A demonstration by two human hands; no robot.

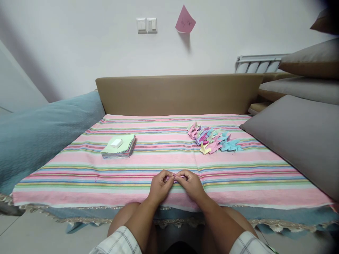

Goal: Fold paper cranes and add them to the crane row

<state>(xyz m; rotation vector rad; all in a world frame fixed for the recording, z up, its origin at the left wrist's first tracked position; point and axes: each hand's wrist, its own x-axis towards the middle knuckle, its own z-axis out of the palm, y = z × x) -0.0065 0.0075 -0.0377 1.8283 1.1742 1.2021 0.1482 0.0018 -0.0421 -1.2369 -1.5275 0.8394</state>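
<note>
My left hand (160,186) and my right hand (191,184) meet near the front of the striped cloth (164,162). Between their pinched fingertips is a small piece of folded pink paper (174,177), mostly hidden by the fingers. Beyond my right hand lies a cluster of folded paper cranes (212,139) in pink, purple, blue, green and yellow. Off to the left sits a stack of square coloured paper (126,150), pale green on top, with a small white block (117,143) resting on it.
A brown backrest (180,95) runs along the far edge against the wall. Grey cushions (299,137) are piled on the right, and a blue-covered armrest (53,130) bounds the left. On the wall are switches (147,25) and a pink paper note (185,22).
</note>
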